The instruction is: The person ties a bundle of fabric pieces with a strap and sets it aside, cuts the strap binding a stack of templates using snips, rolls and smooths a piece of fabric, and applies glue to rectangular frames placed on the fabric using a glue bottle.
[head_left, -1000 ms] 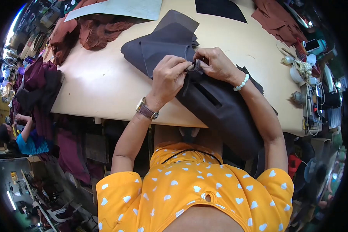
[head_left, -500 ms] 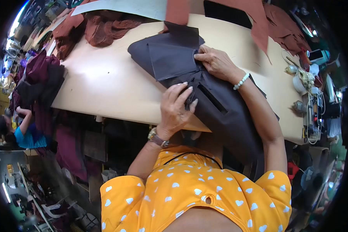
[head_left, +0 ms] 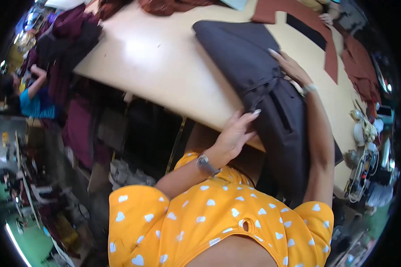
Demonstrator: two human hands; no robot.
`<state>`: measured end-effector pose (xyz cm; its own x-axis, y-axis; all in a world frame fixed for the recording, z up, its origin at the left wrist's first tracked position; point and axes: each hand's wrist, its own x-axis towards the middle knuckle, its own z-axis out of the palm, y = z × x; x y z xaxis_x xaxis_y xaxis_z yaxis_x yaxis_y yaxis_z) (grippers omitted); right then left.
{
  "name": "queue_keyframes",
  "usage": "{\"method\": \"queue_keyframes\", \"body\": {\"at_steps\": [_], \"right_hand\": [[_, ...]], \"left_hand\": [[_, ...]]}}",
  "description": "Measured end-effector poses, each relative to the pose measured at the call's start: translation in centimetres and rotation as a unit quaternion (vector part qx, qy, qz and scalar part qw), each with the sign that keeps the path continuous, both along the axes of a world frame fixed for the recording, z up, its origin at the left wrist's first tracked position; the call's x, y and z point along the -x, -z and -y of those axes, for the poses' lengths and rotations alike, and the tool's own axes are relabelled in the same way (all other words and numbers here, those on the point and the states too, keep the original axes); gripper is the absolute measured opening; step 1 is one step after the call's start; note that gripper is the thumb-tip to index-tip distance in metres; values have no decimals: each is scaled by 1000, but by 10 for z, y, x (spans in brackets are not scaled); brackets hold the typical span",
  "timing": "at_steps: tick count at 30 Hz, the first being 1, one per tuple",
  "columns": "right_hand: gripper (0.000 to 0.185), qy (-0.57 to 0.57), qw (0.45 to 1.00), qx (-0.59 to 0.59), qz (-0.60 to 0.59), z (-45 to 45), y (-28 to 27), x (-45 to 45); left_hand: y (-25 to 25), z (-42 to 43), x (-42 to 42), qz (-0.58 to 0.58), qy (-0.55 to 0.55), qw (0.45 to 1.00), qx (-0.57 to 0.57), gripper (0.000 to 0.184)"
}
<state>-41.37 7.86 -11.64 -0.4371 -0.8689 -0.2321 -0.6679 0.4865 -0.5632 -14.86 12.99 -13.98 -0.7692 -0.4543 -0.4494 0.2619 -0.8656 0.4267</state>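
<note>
A dark brown-black garment piece [head_left: 236, 53] lies across the table, its lower end hanging over the near edge towards my lap. Gathered folds and loose strips cross its middle, and a long slit-like opening shows below them. My right hand [head_left: 294, 71] rests along the right side of the cloth, fingers stretched out and slightly blurred. At the left edge, my left hand [head_left: 234, 138] touches the cloth near the gathers with its fingertips, thumb and fingers apart.
The pale table [head_left: 151, 66] holds rust-red cut pieces [head_left: 361, 71] on the right. Maroon and dark cloth [head_left: 71, 40] is heaped at its left end. Another person's hand [head_left: 326, 18] is at the far side. A person in a blue top [head_left: 35, 104] sits left. Cords and small items [head_left: 363, 173] lie right.
The folded-back upper panel now lies smooth and flat. My right hand has let go of its pinch and spread out on the cloth. The view has shifted, and another person's hand appears opposite.
</note>
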Motion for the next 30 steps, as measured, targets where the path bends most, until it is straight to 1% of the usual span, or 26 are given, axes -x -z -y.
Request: {"method": "queue_keyframes", "body": {"at_steps": [1, 2, 4, 5, 6, 8, 9, 10, 11, 12, 13, 15, 17, 18, 19, 20, 21, 22, 24, 25, 27, 29, 30], "right_hand": [[68, -14, 996, -19, 91, -28, -10, -8], [62, 6, 984, 39, 175, -53, 1, -10], [61, -91, 986, 15, 137, -105, 26, 14], [61, -46, 990, 30, 132, -115, 7, -13], [61, -2, 991, 47, 127, -119, -12, -37], [64, -11, 983, 137, 120, -129, -6, -48], [65, -9, 976, 184, 114, -129, -6, -54], [66, -8, 976, 179, 125, -126, -10, -61], [66, -7, 975, 175, 134, -115, -35, -89], [66, -34, 973, 182, 140, -104, -51, -112], [66, -60, 969, 188, 147, -94, -68, -135], [64, -166, 948, 225, 151, -64, -82, -168], [63, -228, 934, 240, 133, -39, -84, -200], [67, -267, 917, 250, 158, -28, -79, -213], [74, -306, 914, 204, 172, -21, -79, -225], [85, -347, 908, 201, 123, -15, -76, -237], [87, -369, 910, 148, 119, -12, -76, -251], [90, -386, 911, 92, 115, -11, -75, -263], [96, -432, 893, 82, 101, -5, -51, -279], [96, -432, 892, 31, 130, -3, -47, -285], [94, -438, 885, 12, 158, -3, -29, -292], [90, -438, 879, -31, 184, -1, -16, -300], [90, -429, 875, -44, 218, 1, -5, -302]], "left_hand": [[-6, 0, 3, 10, 7, 1000, 16, 33], [-8, 1, 8, 20, 16, 999, 34, 35], [-3, 6, 17, -38, 39, 997, 55, 40], [-1, 6, 18, -67, 51, 994, 66, 43], [-3, 1, 13, -48, 24, 993, 103, 46], [-10, -12, 0, -5, -24, 984, 176, 51], [-7, -14, -7, -6, -55, 979, 198, 55], [-8, -15, -18, -21, -55, 979, 194, 59], [-14, -17, -33, -38, -55, 980, 190, 63], [-21, -18, -50, -53, -54, 980, 186, 66], [-36, -17, -69, -66, -53, 987, 136, 63], [-39, -14, -99, -50, -138, 982, 117, 57], [-39, -11, -124, -37, -219, 970, 97, 51], [-39, -10, -135, -33, -259, 961, 86, 49], [-36, -9, -146, -13, -291, 953, 80, 50], [-33, -7, -158, 6, -323, 943, 74, 53], [-31, -7, -173, -21, -321, 944, 71, 54], [-24, -9, -182, 12, -355, 933, 58, 55], [-9, -20, -191, 49, -389, 918, 58, 55], [-1, -23, -196, 41, -398, 916, 27, 55], [14, -26, -205, 25, -415, 909, -36, 53], [24, -28, -212, 32, -408, 910, -66, 53], [29, -30, -215, 37, -405, 910, -81, 53]]}}
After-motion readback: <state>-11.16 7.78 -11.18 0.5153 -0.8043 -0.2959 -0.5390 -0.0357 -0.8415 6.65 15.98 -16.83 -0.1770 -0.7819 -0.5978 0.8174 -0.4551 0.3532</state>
